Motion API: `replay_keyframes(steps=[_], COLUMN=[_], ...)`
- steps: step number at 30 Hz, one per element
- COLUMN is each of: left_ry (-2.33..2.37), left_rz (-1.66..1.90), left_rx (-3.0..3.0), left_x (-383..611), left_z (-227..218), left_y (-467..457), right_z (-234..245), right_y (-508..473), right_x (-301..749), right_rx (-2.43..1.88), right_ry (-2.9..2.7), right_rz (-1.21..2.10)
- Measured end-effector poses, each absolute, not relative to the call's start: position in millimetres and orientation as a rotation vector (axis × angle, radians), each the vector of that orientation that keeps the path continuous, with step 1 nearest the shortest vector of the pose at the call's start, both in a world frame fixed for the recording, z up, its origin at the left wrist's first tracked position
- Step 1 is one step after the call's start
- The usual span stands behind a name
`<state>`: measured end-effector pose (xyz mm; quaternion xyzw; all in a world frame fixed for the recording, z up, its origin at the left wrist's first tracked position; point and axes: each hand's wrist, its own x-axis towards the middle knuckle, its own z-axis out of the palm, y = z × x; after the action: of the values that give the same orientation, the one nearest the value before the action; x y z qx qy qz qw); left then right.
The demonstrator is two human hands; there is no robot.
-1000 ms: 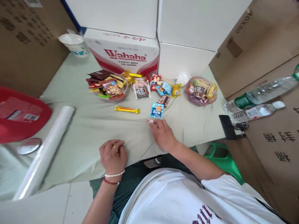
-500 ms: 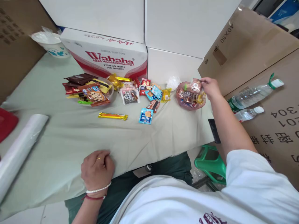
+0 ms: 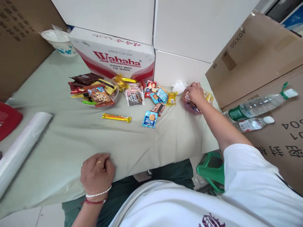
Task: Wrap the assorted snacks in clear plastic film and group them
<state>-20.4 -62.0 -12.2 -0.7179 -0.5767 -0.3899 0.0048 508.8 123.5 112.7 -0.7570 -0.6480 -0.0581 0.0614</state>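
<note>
My left hand [image 3: 97, 173] rests as a loose fist on the near edge of the cloth-covered table, with nothing visible in it. My right hand [image 3: 195, 93] is at the pinkish clear bowl [image 3: 193, 108], its fingers curled down among wrapped snacks; whatever they grip is hidden. Yellow packets [image 3: 209, 97] show beside that hand. Left of the bowl lie a yellow packet [image 3: 171, 98], blue packets [image 3: 161, 94], a brown packet [image 3: 158, 109] and a blue-and-white packet [image 3: 150, 119]. A yellow bar [image 3: 116, 117] lies apart. Another clear bowl [image 3: 116, 96] is heaped with snacks, including a cookie packet [image 3: 100, 94].
A Wahaha carton [image 3: 118, 60] and white boxes [image 3: 182, 28] stand behind the snacks. Crumpled clear plastic [image 3: 179, 86] lies by the bowl. Bottles [image 3: 258, 102] stand on the right, a green stool [image 3: 210, 171] below. At left are a plastic roll [image 3: 26, 148] and paper cups [image 3: 61, 44].
My right hand has moved left and down from the bowl's right rim, where it held a clear-wrapped snack, onto the bowl's contents. My left hand has stayed put. The view has shifted slightly.
</note>
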Motion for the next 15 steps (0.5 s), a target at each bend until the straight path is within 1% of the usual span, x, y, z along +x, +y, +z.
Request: replay_keyframes(steps=[4, 6, 11, 15], left_ry=[-1.769, -1.740, -1.718, -1.768], left_rz=[-1.222, -1.178, -1.155, -1.151], left_rx=[-2.233, -2.274, -2.290, -2.266], left_x=[-22, -23, -22, -21], left_z=[-12, -13, -14, -15], left_y=[-65, -65, -66, -67], right_z=[128, 132, 132, 150], right_y=[141, 154, 176, 178], right_x=[512, 505, 469, 452], right_rx=[-2.286, -2.253, -2.183, -1.993], right_ry=[-1.730, -1.741, -1.882, -1.745], right_rz=[-0.268, -0.262, -0.106, -0.035])
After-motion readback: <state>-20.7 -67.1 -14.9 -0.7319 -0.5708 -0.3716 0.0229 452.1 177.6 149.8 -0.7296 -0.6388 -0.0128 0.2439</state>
